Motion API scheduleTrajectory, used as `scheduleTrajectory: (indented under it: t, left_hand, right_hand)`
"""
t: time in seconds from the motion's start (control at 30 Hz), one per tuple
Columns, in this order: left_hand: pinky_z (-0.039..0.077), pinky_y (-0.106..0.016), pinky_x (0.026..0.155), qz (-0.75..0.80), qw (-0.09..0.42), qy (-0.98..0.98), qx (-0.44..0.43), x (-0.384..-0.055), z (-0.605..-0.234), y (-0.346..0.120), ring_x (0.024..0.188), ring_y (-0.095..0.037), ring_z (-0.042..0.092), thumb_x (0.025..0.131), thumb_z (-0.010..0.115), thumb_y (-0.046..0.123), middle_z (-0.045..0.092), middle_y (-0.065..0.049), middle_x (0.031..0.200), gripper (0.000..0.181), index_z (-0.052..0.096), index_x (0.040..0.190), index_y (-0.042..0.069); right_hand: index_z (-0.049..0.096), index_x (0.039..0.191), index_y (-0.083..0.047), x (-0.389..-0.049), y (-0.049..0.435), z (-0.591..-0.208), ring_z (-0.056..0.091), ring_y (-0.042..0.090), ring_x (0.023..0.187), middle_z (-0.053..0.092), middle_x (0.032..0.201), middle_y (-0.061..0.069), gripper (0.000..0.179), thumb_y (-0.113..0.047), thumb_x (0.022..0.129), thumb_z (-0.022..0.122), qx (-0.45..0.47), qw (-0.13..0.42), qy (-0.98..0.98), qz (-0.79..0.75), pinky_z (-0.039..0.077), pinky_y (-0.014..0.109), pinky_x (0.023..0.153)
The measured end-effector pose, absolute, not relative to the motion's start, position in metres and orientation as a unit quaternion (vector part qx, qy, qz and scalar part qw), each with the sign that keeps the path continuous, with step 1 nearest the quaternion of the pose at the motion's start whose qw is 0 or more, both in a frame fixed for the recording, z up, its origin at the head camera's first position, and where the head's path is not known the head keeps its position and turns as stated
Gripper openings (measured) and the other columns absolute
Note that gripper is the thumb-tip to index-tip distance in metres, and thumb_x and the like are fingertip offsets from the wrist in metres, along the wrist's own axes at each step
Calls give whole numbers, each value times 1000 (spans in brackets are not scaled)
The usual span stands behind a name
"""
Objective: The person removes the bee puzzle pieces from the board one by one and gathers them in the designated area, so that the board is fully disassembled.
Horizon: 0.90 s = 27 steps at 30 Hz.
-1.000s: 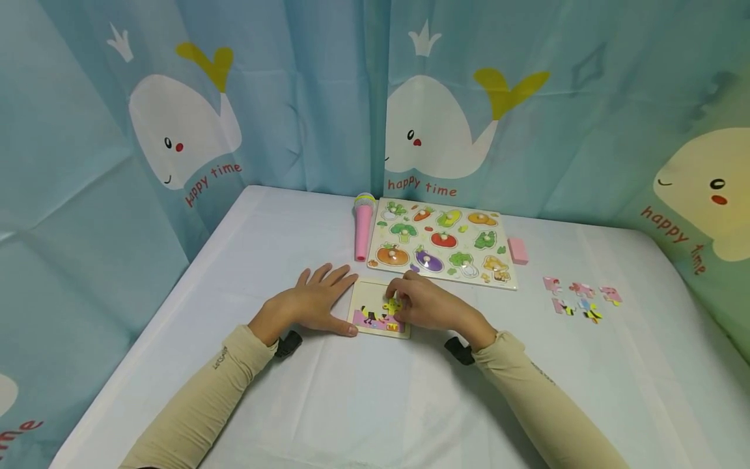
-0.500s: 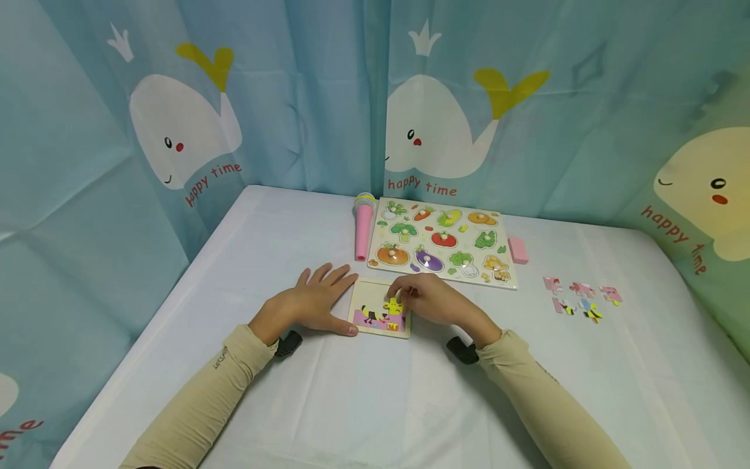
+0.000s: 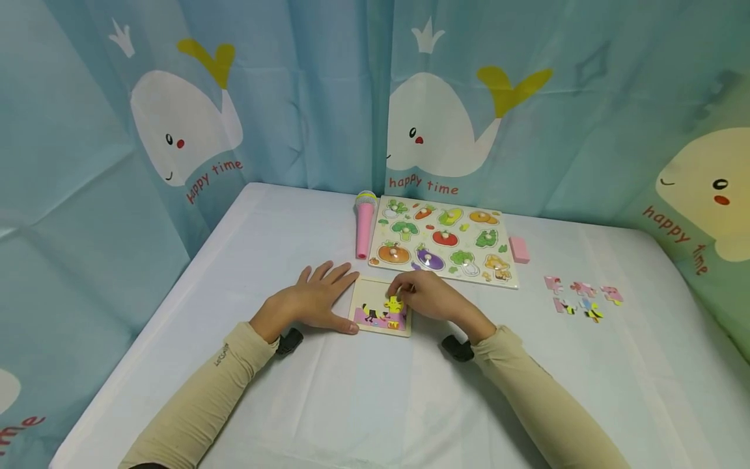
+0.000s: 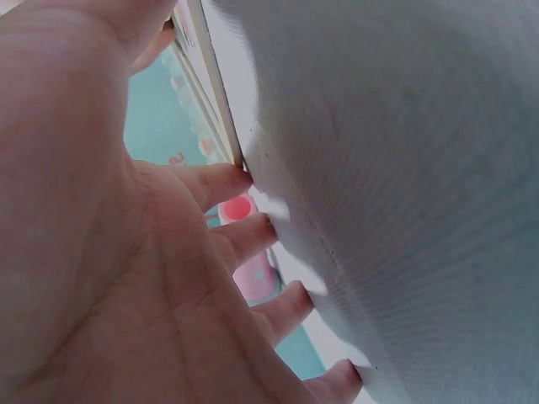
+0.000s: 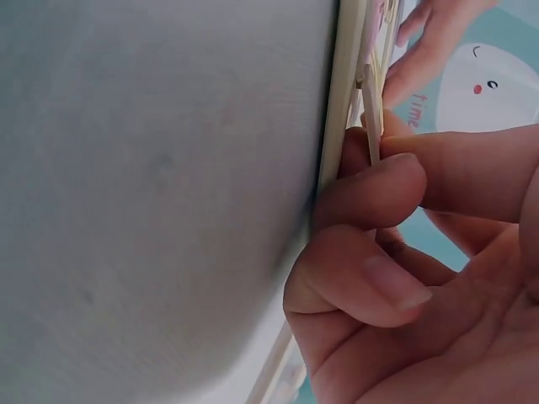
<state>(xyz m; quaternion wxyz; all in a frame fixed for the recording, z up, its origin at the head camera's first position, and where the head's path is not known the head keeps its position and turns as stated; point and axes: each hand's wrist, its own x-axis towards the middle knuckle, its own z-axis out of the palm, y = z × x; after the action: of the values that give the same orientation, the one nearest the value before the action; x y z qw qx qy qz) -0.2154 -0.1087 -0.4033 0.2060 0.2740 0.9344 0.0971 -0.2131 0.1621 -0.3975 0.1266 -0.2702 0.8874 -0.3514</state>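
Note:
A small square wooden jigsaw tray [image 3: 370, 288] lies on the table, with pink, black and yellow picture pieces filling its lower part. My left hand [image 3: 313, 303] rests spread beside it, index fingertip and thumb at its left edge. In the left wrist view the fingertips [image 4: 290, 299] touch the cloth. My right hand [image 3: 432, 298] pinches a yellow jigsaw piece [image 3: 392, 303] over the tray's right half. From the right wrist, that piece [image 5: 371, 109] shows edge-on, slightly tilted to the tray, between thumb and fingers. The right fingers hide the tray's upper right corner.
Behind the tray lies a vegetable knob puzzle board [image 3: 443, 242], with a pink toy microphone [image 3: 364, 228] on its left and a pink block [image 3: 519, 249] on its right. Several loose jigsaw pieces [image 3: 583, 290] lie farther right. A whale-print curtain [image 3: 328, 98] borders the table.
The right hand has shifted slightly over the tray, still pinching the yellow jigsaw piece, and its fingers have drawn up a little. The left hand stays in place.

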Motion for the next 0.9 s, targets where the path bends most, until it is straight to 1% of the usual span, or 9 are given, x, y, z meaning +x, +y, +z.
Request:
scheduleTrajectory:
  t: [0.17,0.37,0.6,0.7,0.9]
  left_hand:
    - [3,-69,125,98,206,934,275,-216,-403,-108,163,-41,1,91,76,68,8,-10,179,114,18,174,15]
    - [2,-69,125,105,209,932,278,-215,-402,-108,163,-41,0,91,76,66,8,-10,179,113,18,173,14]
    - [3,-69,125,105,202,933,280,-216,-403,-110,163,-41,1,91,77,66,9,-10,179,114,18,173,14]
    - [2,-69,124,108,202,932,280,-216,-404,-111,163,-42,1,91,77,66,9,-11,179,114,19,173,14]
    - [2,-69,125,113,202,932,279,-214,-403,-110,163,-41,1,90,78,66,10,-11,179,114,20,173,14]
  right_hand:
    - [78,106,-2,-213,164,-399,61,17,82,70,90,3,23,8,99,58,-252,127,891,-356,52,37,79]
    - [77,105,-2,-212,167,-399,60,18,87,70,94,3,17,3,102,61,-230,145,888,-372,52,37,82]
    - [71,104,-1,-211,174,-395,57,20,85,68,95,6,14,5,101,59,-231,140,877,-397,49,37,79]
    - [70,104,0,-210,177,-392,57,20,84,68,98,8,13,5,102,58,-223,143,872,-411,49,35,76]
    - [68,106,2,-207,186,-384,55,21,80,66,96,10,12,3,102,57,-200,156,865,-432,48,30,69]
